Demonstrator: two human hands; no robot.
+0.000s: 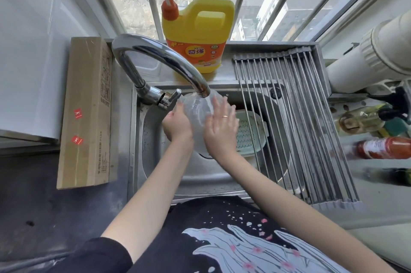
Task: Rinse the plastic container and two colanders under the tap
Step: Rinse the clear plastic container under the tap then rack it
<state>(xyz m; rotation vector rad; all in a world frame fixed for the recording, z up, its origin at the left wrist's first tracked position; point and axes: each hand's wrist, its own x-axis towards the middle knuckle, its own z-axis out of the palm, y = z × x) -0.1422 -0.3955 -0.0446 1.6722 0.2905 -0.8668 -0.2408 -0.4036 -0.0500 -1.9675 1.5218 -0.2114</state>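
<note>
Gripping a clear, ribbed plastic container [198,114] under the tap [169,61], left hand [178,127] curled round it, right hand [220,130] flat against it

The tap [155,59] is polished chrome, mirror-bright. Beneath it the sink [200,172] is brushed steel, duller and wet. The plastic container [198,114] is clear, thin plastic, glossy with water. The colander [249,132] is pale green matt plastic, finely perforated. The drying rack [295,121] is made of smooth satin metal rods. The detergent jug [198,34] is shiny yellow plastic with a glossy printed label. The box [85,112] is plain brown cardboard, matt and slightly scuffed. The counter [29,212] looks dark, dull and stone-like.
</note>
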